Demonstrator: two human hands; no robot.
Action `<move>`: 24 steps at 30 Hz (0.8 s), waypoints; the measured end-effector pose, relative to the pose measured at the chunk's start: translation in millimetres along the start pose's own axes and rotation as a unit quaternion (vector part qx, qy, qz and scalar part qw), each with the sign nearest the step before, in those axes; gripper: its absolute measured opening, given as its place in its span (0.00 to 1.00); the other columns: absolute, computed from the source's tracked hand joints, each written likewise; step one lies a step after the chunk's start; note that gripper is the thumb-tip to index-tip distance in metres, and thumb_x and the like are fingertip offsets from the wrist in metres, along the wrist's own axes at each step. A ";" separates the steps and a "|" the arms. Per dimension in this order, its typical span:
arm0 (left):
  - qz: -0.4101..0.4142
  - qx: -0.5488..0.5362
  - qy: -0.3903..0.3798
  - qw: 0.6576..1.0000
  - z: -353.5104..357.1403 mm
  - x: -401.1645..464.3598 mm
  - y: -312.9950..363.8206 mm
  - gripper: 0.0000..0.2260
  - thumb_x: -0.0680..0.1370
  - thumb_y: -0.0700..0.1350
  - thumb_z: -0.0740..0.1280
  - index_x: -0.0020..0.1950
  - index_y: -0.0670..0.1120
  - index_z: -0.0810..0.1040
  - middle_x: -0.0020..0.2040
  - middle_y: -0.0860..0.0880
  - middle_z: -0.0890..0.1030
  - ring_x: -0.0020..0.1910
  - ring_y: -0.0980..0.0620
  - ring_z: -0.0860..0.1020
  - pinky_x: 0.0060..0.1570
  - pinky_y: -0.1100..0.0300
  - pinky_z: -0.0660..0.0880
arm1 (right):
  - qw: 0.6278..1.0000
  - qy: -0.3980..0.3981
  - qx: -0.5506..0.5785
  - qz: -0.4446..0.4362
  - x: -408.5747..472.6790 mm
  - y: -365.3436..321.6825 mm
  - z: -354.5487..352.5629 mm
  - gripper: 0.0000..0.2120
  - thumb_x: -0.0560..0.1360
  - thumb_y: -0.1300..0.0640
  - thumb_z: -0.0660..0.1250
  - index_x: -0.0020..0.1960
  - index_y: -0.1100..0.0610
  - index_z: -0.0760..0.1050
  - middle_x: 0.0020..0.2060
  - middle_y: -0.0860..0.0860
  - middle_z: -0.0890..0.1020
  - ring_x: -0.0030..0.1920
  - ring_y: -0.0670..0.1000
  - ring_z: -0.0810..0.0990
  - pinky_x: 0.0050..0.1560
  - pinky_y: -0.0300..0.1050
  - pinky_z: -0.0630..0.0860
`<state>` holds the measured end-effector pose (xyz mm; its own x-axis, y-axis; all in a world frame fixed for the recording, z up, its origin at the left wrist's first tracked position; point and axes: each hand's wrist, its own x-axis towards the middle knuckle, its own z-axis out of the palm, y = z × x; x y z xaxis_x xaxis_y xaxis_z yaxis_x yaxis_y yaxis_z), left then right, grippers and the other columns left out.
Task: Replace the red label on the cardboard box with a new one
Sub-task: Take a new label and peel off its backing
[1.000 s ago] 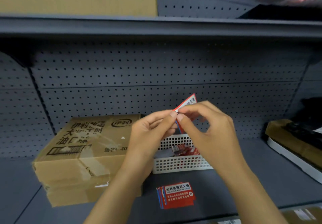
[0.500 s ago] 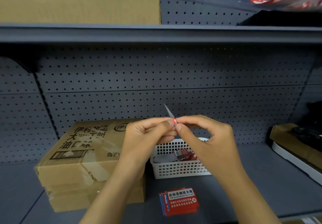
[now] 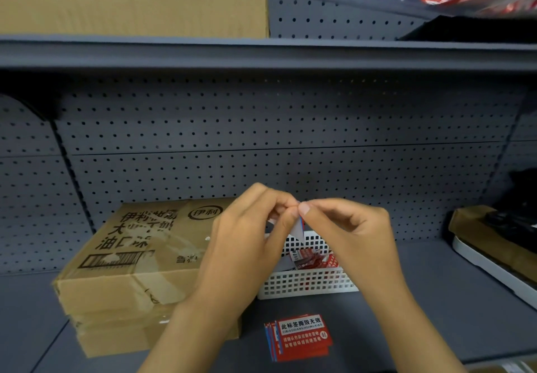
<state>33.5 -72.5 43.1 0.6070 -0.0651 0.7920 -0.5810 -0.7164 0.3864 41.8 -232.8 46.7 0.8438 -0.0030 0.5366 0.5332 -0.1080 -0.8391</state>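
Pinching a new label (image 3: 299,229) at its top corner: left hand (image 3: 250,244) and right hand (image 3: 348,236) meet tip to tip, thumb and forefinger of each pressed together on the sheet, apparently working backing from sticker. Label hangs edge-on below the fingers, red face w/ pale reverse; little of it shows. Judged thin, light, floppy, prob. tacky once peeled, so liable to curl and stick to itself or to skin. Best held by edges/corner only, adhesive side kept off the fingers.

Box (image 3: 139,262) sits on the shelf (image 3: 421,300) left of and below the fingers, touching neither hand; top shows scuffed tape residue, no red label seen on it. White basket (image 3: 308,285) w/ red scraps directly beneath the fingers. Spare label stack (image 3: 300,336) lower still, nearer the person.
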 end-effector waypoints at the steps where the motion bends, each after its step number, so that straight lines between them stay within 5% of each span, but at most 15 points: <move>1: 0.008 0.027 -0.002 1.000 0.2 0.6 -0.2 0.02 0.80 0.48 0.69 0.48 0.53 0.80 0.44 0.60 0.78 0.42 0.61 0.77 0.42 0.71 0.71 | 1.000 0.001 0.000 0.009 0.4 0.5 0.2 0.08 0.73 0.61 0.76 0.41 0.48 0.88 0.36 0.43 0.90 0.40 0.41 0.88 0.44 0.32 0.80; 11: 0.039 0.111 -0.009 0.993 1.8 4.3 1.5 0.03 0.79 0.46 0.69 0.46 0.50 0.81 0.43 0.55 0.79 0.42 0.53 0.76 0.43 0.60 0.70 | 0.996 -0.015 0.040 0.081 6.7 2.8 -3.0 0.07 0.74 0.60 0.75 0.41 0.52 0.89 0.35 0.50 0.90 0.38 0.47 0.89 0.43 0.36 0.82; 18: -0.012 0.027 -0.052 0.998 2.3 3.2 -0.6 0.03 0.80 0.52 0.66 0.51 0.55 0.79 0.45 0.63 0.76 0.46 0.64 0.75 0.46 0.77 0.67 | 0.997 -0.007 0.047 0.066 8.0 4.0 -2.5 0.08 0.75 0.61 0.74 0.41 0.50 0.89 0.37 0.49 0.90 0.39 0.46 0.89 0.43 0.36 0.82; 24: -0.032 -0.024 -0.032 0.999 4.4 4.6 -6.1 0.03 0.76 0.50 0.73 0.49 0.55 0.83 0.43 0.61 0.82 0.46 0.62 0.81 0.46 0.63 0.79 | 0.996 -0.024 0.054 0.060 9.6 5.9 -1.0 0.08 0.75 0.64 0.74 0.44 0.53 0.89 0.37 0.50 0.90 0.40 0.49 0.90 0.43 0.35 0.82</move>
<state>42.2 -71.4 42.3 0.6767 -0.0654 0.7333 -0.5641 -0.6861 0.4594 53.0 -234.5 47.0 0.9027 0.0386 0.4285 0.4289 -0.0027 -0.9033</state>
